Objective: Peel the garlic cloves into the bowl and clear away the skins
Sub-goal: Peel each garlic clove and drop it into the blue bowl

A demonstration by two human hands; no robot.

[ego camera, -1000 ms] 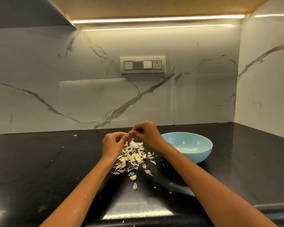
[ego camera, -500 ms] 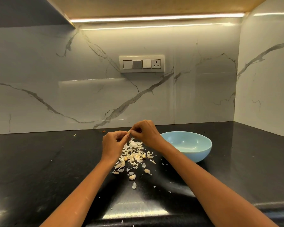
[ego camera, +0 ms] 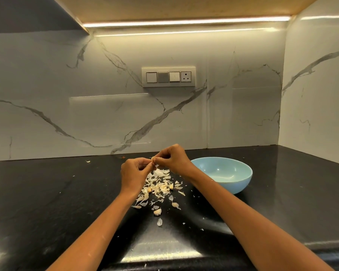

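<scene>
Both hands raised above the black counter [ego camera: 47,192], fingertips meeting. Left hand [ego camera: 134,173] curled, fingers pinching at a small pale garlic clove [ego camera: 153,158]; right hand [ego camera: 172,160] curled over it from the other side, pinching the same clove. Clove mostly hidden between the fingertips; whether skin is still on it, cannot tell. Below the hands, a loose pile of skins [ego camera: 159,184] on the counter, with a few yellowish bits that may be cloves, too small to be sure. Light blue bowl [ego camera: 241,184] just right of the pile, partly covered by the right forearm; inside looks bare. Switch panel [ego camera: 168,77] on the marble wall.
</scene>
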